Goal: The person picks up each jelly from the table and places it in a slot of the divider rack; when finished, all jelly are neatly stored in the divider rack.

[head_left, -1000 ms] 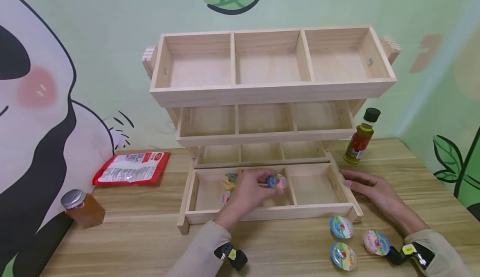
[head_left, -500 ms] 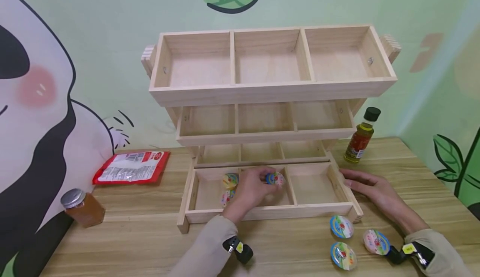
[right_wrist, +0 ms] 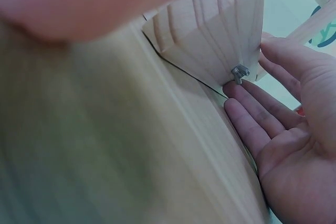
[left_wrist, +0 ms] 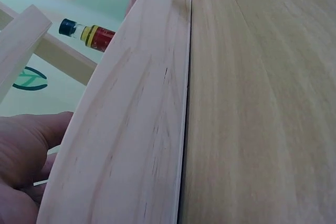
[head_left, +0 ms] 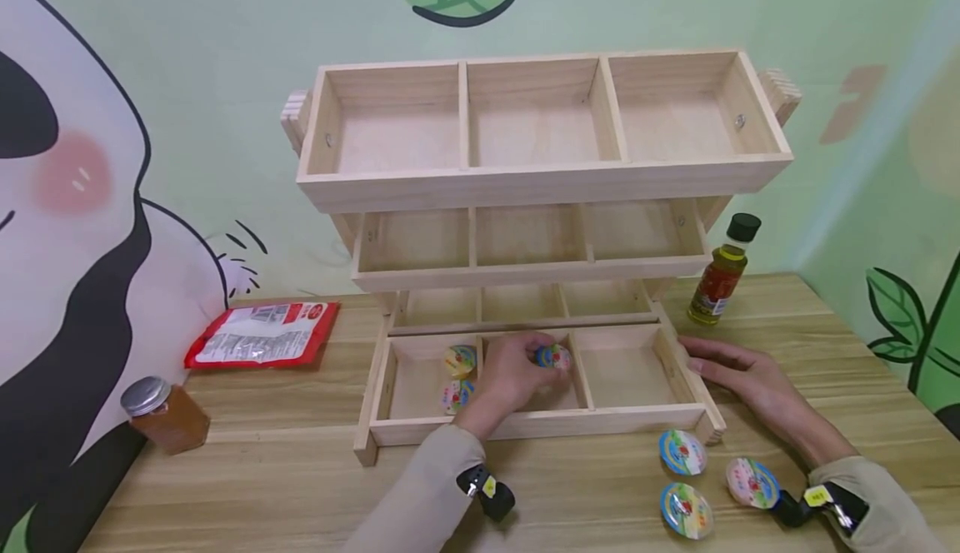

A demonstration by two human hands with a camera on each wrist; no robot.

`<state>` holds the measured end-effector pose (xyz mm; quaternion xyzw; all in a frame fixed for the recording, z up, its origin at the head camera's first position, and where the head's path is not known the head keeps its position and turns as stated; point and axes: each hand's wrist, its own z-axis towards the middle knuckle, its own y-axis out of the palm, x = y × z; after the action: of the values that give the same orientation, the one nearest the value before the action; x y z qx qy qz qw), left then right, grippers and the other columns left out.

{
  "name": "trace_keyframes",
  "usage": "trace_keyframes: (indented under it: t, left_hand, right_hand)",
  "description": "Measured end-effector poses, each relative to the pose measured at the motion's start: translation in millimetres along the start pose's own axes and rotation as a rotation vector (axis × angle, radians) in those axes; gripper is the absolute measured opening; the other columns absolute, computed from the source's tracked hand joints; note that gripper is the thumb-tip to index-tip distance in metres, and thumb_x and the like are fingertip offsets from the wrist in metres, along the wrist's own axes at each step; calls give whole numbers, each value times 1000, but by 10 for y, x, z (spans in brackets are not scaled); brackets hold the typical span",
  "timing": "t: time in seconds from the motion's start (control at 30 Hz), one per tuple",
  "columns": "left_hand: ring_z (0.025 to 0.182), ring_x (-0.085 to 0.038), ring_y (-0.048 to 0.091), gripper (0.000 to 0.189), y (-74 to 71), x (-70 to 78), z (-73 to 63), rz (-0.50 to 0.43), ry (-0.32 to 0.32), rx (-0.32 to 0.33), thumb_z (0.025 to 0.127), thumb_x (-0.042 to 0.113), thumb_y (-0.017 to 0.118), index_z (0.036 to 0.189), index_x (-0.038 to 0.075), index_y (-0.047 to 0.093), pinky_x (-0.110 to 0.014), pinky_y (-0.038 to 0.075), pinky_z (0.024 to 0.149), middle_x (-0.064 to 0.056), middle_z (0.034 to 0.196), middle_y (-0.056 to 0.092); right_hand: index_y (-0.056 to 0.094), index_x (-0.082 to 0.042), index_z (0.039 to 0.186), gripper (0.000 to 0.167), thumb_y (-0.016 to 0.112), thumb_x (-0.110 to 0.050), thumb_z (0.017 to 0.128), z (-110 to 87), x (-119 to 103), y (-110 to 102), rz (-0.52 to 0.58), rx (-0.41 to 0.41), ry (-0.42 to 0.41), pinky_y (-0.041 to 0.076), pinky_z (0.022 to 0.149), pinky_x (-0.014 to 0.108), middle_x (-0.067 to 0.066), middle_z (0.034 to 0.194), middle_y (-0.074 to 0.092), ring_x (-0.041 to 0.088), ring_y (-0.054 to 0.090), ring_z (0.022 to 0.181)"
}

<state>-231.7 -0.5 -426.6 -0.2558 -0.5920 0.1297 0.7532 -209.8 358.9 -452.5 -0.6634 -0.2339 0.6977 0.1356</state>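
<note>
My left hand (head_left: 513, 374) pinches a small jelly cup (head_left: 555, 358) with a blue-rimmed printed lid, low in the middle compartment of the bottom wooden tray (head_left: 540, 425). Two more cups, one yellow (head_left: 460, 361) and one pinkish (head_left: 457, 395), lie in the left compartment. In the left wrist view the tray's front wall (left_wrist: 121, 108) hides the held cup, and only part of the hand (left_wrist: 26, 156) shows. With fingers extended, my right hand (head_left: 750, 378) rests against the tray's right side; the right wrist view has its fingertips by a metal fastener (right_wrist: 240, 72).
Three jelly cups, blue-rimmed (head_left: 683, 452), yellowish (head_left: 687, 510) and pink (head_left: 753, 484), lie at front right. A dark-capped oil bottle (head_left: 718, 278) stands right of the tiered wooden rack (head_left: 547, 186). At left are a red-and-white packet (head_left: 262, 335) and an amber jar (head_left: 168, 420).
My left hand and forearm have shifted slightly right, uncovering more of the two cups in the left compartment; the held cup stays in the middle one. My right hand has not moved.
</note>
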Motion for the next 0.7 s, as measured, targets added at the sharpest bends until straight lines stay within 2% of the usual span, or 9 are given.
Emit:
trace_keyframes:
  t: [0.1,0.2,0.33,0.43,0.57,0.7]
  left_hand:
    - [89,-18,68,43,13,-2,10,17,6,10,76,9,93,116,1,79,-27,55,79,-9,104,79]
    - [89,-19,67,43,21,7,13,29,-4,16,76,9,93,115,1,79,-28,54,79,-9,104,79]
    - [90,-19,67,42,27,14,22,35,-19,17,75,8,93,114,1,79,-29,55,80,-9,105,79]
    - [89,-19,67,42,33,9,28,32,-26,15,75,8,93,114,1,79,-29,55,80,-9,105,79]
    - [91,-20,68,42,34,5,33,23,-32,13,75,8,94,114,1,79,-29,55,81,-9,105,79]
    - [94,-22,69,43,29,0,41,13,-28,11,74,8,94,114,1,79,-30,55,84,-10,108,79]
  right_hand:
    - [55,-6,154,55,62,-38,109,-3,-3,-2,-7,-3,7,40,104,27,17,158,51,8,47,133]
    - [55,-6,154,55,62,-37,109,-3,-3,0,0,-4,7,40,104,25,17,159,50,8,47,133]
    - [55,-6,154,55,62,-37,109,-3,1,3,12,-2,6,39,99,16,17,159,50,3,47,131]
    - [55,-7,154,55,62,-38,109,-4,3,3,9,-2,9,40,100,17,16,159,50,4,48,131]
    - [54,-7,155,56,62,-39,109,-3,0,2,-4,-1,16,40,105,28,15,159,51,9,47,134]
    - [55,-7,154,56,61,-39,109,0,-3,2,-13,2,16,40,105,30,15,158,51,10,48,134]
